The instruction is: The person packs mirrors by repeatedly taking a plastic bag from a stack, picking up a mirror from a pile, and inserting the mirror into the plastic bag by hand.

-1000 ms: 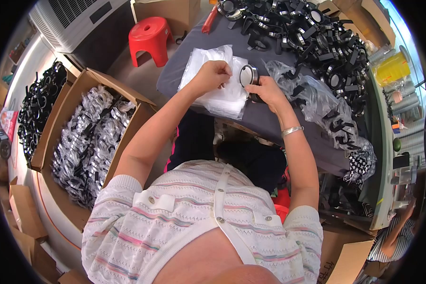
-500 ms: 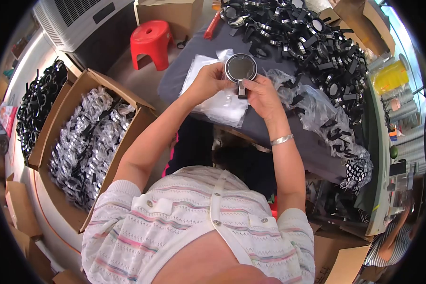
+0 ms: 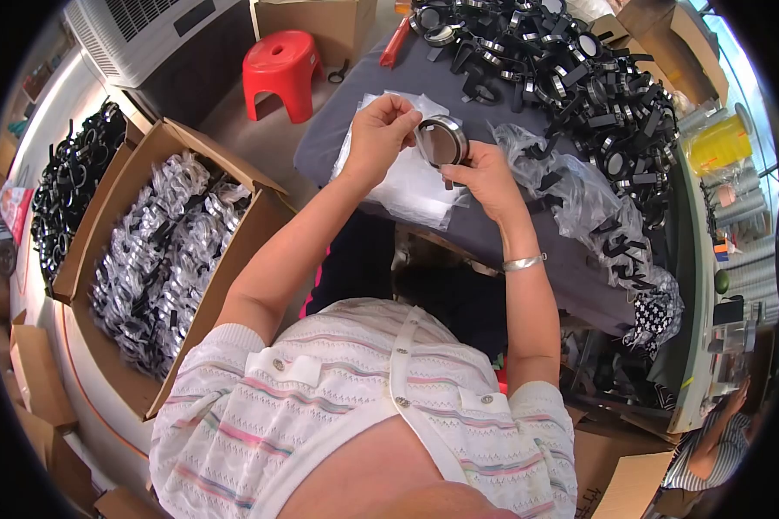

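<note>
Above the near part of the table, my right hand (image 3: 486, 177) grips a round, silver-rimmed disc piece (image 3: 446, 143) with a dark, glossy face and a short black tab below. The piece is tilted toward the left. At its upper left edge, my left hand (image 3: 385, 134) has thumb and fingers pinched on what looks like a thin clear film (image 3: 421, 138); where the film joins the piece is hard to make out. Beneath both hands lies a stack of clear plastic bags (image 3: 415, 195) on the grey cloth-covered table (image 3: 337, 130).
Many similar black and silver pieces (image 3: 571, 95) are heaped at the back right. Loose clear plastic (image 3: 580, 199) lies beside them. To the left stand a carton (image 3: 260, 203) of bagged pieces and a red stool (image 3: 281, 73). Another person's arm (image 3: 710, 450) shows at lower right.
My left hand has moved up and off the piece's side, now pinching clear film at its edge. My right hand has tilted the piece and shifted slightly down and right.
</note>
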Action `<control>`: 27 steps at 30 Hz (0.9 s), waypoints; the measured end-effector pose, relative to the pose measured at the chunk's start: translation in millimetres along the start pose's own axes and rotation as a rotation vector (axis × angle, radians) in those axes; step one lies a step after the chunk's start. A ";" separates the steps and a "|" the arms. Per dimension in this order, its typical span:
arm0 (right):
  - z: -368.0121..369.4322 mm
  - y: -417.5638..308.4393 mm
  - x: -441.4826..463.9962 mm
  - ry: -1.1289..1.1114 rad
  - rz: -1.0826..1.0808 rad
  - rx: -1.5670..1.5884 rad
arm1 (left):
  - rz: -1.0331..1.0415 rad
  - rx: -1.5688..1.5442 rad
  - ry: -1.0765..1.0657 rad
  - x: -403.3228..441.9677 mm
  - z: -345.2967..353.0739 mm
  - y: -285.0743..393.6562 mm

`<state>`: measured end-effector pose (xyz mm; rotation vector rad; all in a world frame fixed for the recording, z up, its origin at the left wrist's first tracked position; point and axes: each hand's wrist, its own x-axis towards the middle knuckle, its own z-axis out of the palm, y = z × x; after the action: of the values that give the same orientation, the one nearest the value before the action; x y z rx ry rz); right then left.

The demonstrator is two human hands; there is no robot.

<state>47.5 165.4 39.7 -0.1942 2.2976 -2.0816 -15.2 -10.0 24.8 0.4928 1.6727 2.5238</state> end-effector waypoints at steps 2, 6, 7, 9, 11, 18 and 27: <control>-1.2 0.1 0.9 0.014 0.028 -0.159 | 0.096 0.092 -0.015 -5.4 5.8 0.7; 0.7 -6.5 1.8 0.051 0.023 -0.304 | 0.205 0.240 -0.208 -25.9 14.8 -1.6; 0.8 -5.4 2.6 0.070 -0.016 -0.189 | 0.209 0.264 -0.263 -30.7 16.4 -2.1; -0.6 -6.1 5.8 0.114 -0.080 0.035 | 0.091 0.177 -0.377 -37.4 16.3 -4.2; -3.2 -9.3 8.8 0.168 -0.129 0.253 | -0.034 0.036 -0.483 -40.2 13.2 -11.8; -7.4 -6.3 6.4 -0.042 -0.001 0.224 | -0.224 0.029 -0.737 -34.7 10.0 -5.3; 6.4 -19.0 -0.8 0.039 -0.162 -0.664 | 0.512 0.521 -0.196 -38.0 21.6 16.9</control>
<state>50.3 157.3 57.9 -0.3639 2.9962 -1.2946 29.2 -6.7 39.4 1.3100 2.3574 2.1725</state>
